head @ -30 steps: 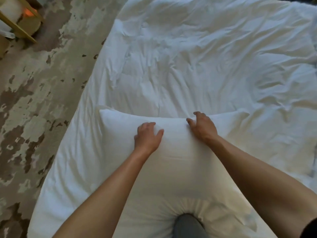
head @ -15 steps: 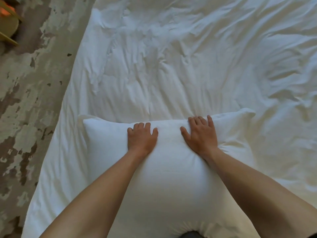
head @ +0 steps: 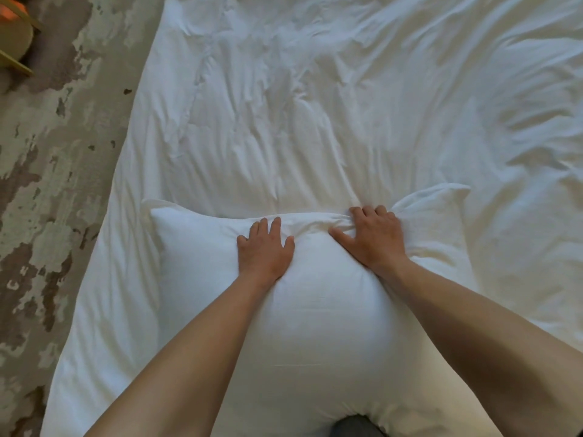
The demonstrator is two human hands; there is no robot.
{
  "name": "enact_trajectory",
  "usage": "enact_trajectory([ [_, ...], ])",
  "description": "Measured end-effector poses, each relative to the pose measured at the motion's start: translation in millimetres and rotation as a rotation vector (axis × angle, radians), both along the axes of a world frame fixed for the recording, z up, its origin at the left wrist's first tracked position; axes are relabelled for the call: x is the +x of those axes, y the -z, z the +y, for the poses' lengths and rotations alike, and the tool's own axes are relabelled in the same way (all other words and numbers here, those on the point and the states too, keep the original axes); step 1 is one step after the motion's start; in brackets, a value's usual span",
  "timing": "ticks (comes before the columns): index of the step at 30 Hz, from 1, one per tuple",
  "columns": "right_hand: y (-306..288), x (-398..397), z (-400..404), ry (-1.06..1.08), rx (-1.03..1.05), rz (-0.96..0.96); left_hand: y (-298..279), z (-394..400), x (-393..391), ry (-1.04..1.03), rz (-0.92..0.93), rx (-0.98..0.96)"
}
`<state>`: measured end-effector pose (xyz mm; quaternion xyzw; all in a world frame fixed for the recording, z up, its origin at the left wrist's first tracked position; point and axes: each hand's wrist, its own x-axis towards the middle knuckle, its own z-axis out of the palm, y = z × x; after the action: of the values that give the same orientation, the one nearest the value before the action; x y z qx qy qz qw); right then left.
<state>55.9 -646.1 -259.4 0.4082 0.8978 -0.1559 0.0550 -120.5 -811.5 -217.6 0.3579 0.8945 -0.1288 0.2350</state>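
Observation:
A plump white pillow (head: 315, 310) lies on a white, wrinkled duvet (head: 347, 121) that covers the bed. Both my hands press flat on the pillow's far edge. My left hand (head: 265, 250) lies palm down with its fingers straight and spread a little. My right hand (head: 370, 236) lies to its right, fingers spread, with the pillowcase bunched into folds under its fingertips and beside its thumb. The pillow's near edge bulges against a dark grey shape (head: 353, 428) at the bottom of the view.
To the left of the bed is a carpet (head: 47, 184) with a mottled brown and pale green pattern. A yellow-legged piece of furniture (head: 15, 36) with an orange glow stands at the top left corner. The duvet hangs over the bed's left side.
Both hands have slid a little farther over the pillow's far edge. The right hand now bunches the pillowcase into folds, and the pillow's far right corner has risen.

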Motion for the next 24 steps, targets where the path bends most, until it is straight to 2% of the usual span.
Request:
enact_trajectory([
  [3, -17, 7, -1, 0.015, -0.163, 0.013, -15, -12, 11, -0.005, -0.015, -0.01],
  [7, -46, 30, -6, 0.019, -0.243, 0.032, -43, -31, 32, 0.014, -0.04, 0.016],
  [13, -105, 82, -47, 0.081, -0.265, 0.05, -105, -55, 49, 0.082, -0.175, 0.128],
  [16, -139, 108, -74, 0.105, -0.284, 0.061, -136, -73, 62, 0.092, -0.236, 0.122],
  [19, -172, 133, -104, 0.131, -0.305, 0.083, -163, -100, 81, 0.119, -0.24, 0.091],
  [24, -222, 179, -174, 0.164, -0.308, 0.108, -200, -167, 114, 0.194, -0.2, 0.194],
])
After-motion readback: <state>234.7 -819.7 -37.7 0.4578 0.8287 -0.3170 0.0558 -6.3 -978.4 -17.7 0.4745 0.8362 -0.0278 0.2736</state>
